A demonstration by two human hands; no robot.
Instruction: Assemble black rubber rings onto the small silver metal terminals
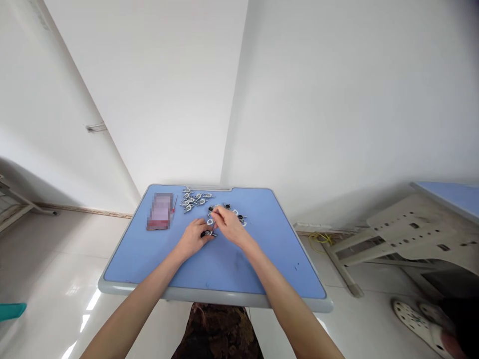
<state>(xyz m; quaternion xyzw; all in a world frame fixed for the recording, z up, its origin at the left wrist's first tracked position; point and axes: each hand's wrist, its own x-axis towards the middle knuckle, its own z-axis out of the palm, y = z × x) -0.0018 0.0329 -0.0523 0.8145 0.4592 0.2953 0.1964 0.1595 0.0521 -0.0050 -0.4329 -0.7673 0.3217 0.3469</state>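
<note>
On the blue tabletop (157, 259), my left hand (192, 238) rests with its thumb and fingers closed round a small black-and-metal part (208, 233). My right hand (227, 225) is just to the right, with thumb and forefinger pinched together above that part. Something thin seems to point down from the pinch, but it is too small to make out. Past the right hand lie several similar small parts with black round pieces (228, 206) and flat metal plates, partly hidden by the fingers. A loose pile of small metal parts (191, 200) lies farther back, left of centre.
A blurred-out rectangular object (160, 212) lies at the table's left, with a thin red-and-white stick (174, 205) beside it. A white wall (318, 99) stands behind the table. Another desk (449, 199) and a person's light clog (415, 321) are at the right.
</note>
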